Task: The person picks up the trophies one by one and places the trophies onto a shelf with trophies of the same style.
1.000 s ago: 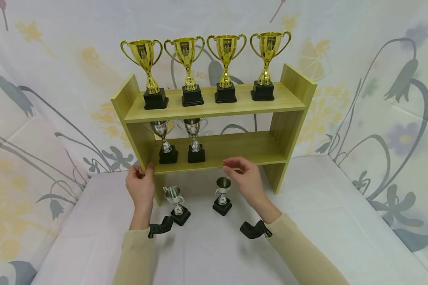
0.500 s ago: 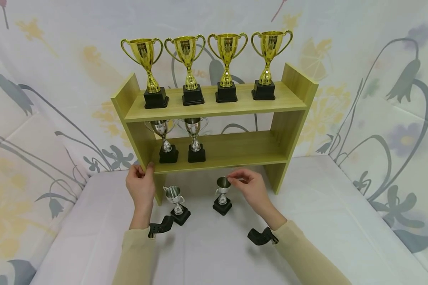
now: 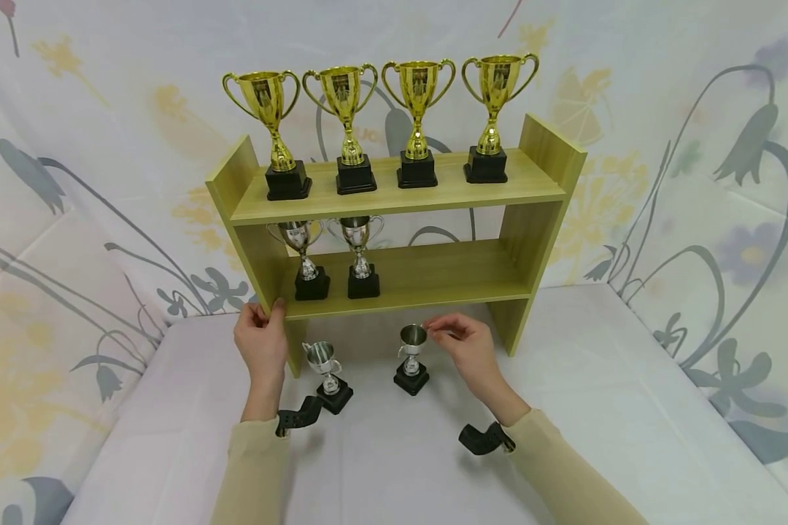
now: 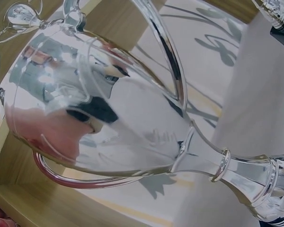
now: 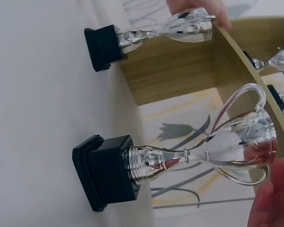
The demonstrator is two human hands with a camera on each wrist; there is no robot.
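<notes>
Two silver trophy cups on black bases stand upright on the white cloth in front of a wooden shelf (image 3: 407, 312): a left one (image 3: 331, 394) and a right one (image 3: 411, 375). My left hand (image 3: 263, 339) grips the shelf's left side at the middle board, thumb in front. The left silver cup (image 4: 132, 118) fills the left wrist view. My right hand (image 3: 466, 346) pinches at the right cup's right handle, close by the rim. In the right wrist view, fingertips (image 5: 277, 184) overlap the mouth end of that right silver cup (image 5: 109, 165).
Several gold trophies (image 3: 416, 109) line the top board. Two more silver trophies (image 3: 362, 270) stand on the left of the middle board. A flowered cloth (image 3: 670, 182) hangs behind. Black wrist mounts (image 3: 486, 439) stick out inward from both sleeves.
My right hand has come down from above the right silver cup to its right handle, then shifted a touch right. The left hand keeps its grip on the shelf.
</notes>
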